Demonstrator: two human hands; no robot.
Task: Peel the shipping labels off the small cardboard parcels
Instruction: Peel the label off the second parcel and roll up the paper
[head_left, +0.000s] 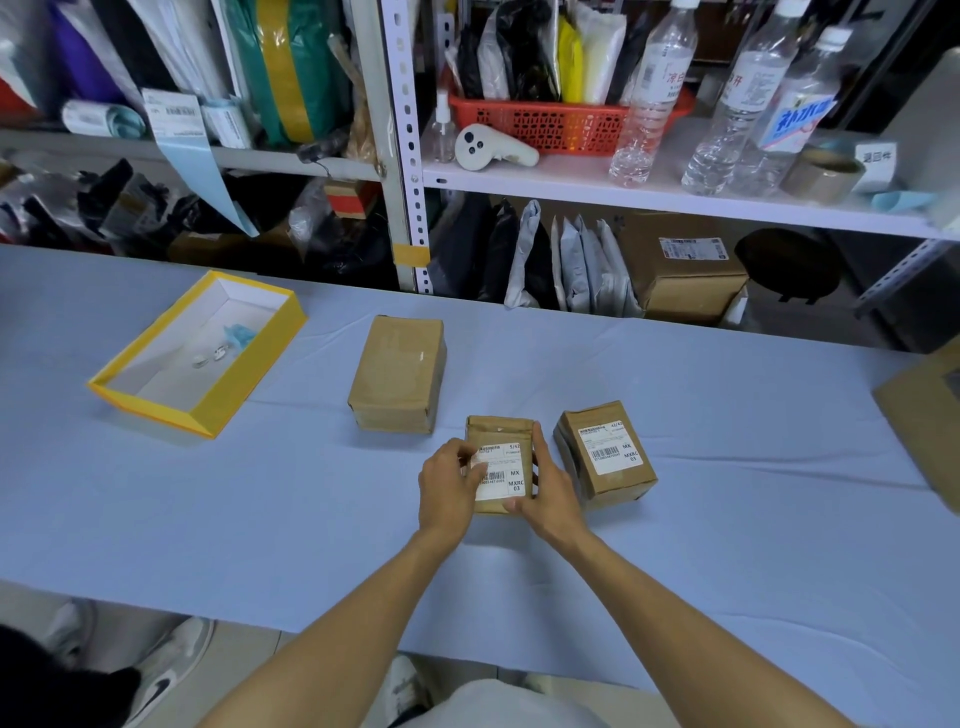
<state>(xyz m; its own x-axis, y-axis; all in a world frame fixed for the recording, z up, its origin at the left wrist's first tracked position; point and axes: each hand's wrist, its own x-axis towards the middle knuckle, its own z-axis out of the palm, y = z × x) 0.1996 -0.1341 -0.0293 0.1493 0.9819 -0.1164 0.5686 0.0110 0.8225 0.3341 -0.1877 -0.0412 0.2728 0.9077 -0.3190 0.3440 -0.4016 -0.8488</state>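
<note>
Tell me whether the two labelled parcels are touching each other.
Apart. The head view shows the right hand and a strip of blue table between the held parcel and the right parcel.

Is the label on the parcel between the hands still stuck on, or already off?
Still on. The white label lies flat on the parcel; the left hand covers its left edge, so any lifted corner there cannot be told.
</note>
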